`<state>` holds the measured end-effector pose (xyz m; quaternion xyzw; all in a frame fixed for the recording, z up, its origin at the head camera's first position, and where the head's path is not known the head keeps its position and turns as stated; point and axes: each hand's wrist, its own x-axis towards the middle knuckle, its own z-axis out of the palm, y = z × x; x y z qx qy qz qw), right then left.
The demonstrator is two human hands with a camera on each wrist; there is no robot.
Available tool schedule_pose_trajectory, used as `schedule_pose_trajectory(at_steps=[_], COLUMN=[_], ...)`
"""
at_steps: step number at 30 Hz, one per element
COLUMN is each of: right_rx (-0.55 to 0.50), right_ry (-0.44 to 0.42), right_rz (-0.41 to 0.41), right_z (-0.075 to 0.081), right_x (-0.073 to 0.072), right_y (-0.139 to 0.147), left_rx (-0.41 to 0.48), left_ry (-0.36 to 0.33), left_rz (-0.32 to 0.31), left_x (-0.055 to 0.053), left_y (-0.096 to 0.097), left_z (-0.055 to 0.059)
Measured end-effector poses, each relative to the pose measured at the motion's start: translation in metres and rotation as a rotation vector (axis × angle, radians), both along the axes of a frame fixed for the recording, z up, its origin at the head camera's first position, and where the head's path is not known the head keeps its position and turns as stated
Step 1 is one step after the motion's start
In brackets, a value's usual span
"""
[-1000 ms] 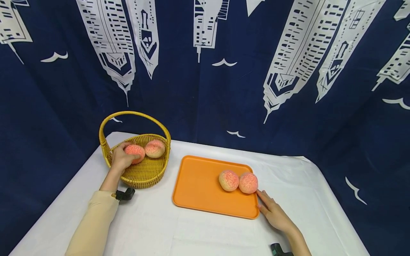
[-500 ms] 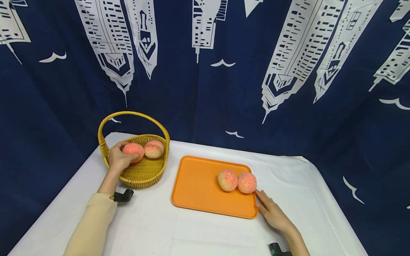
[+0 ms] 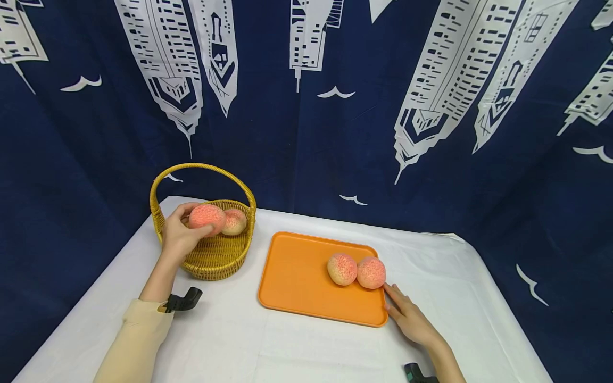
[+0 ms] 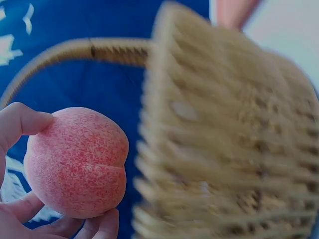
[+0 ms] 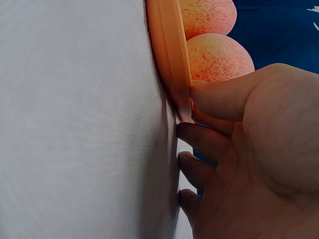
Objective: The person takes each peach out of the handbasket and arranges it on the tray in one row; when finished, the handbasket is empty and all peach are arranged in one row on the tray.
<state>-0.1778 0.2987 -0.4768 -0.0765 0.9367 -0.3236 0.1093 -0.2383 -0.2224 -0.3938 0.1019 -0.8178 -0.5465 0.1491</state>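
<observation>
My left hand [image 3: 178,235] grips a pink peach [image 3: 206,218] between thumb and fingers, held up inside the wicker basket's [image 3: 215,260] handle. The left wrist view shows the thumb on one side of that peach [image 4: 79,164] and fingertips on the other. A second peach [image 3: 236,223] lies in the basket, partly hidden behind the held one. On the orange tray [image 3: 297,276], two peaches [image 3: 342,269] sit side by side near the right edge. My right hand [image 3: 413,320] rests at that edge; its thumb touches the rim, and the other fingertips rest on the cloth.
A white cloth [image 3: 215,340] covers the table. Behind it hangs a dark blue curtain [image 3: 287,143] with white building prints. The basket's tall arched handle [image 3: 210,167] rises above its bowl. A black wrist camera [image 3: 185,299] sits on the left wrist.
My left hand has raised the gripped peach from the basket's bottom, so it now overlaps the other peach. The right hand and the tray have stayed in place.
</observation>
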Motion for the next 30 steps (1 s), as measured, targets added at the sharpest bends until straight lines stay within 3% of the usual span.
schedule_pose_trajectory(at_steps=[6,13,20,30], right_rx=[0.006,0.008,0.014,0.019], right_ry=[0.022,0.017,0.001,-0.003], right_rz=[0.005,0.003,-0.003,-0.002], right_z=[-0.001,-0.001,0.0,-0.001], right_x=[0.0,0.0,-0.001,-0.001], right_y=[0.001,0.002,0.002,0.001], left_rx=[0.043,0.074,0.181,0.114], left_ry=[0.081,0.133,0.138,0.014], left_rz=[-0.13,-0.298,-0.439,-0.473], left_x=[0.016,0.02,0.007,-0.009], left_y=[0.028,0.069,0.118,0.173], left_z=[0.015,0.013,-0.006,-0.049])
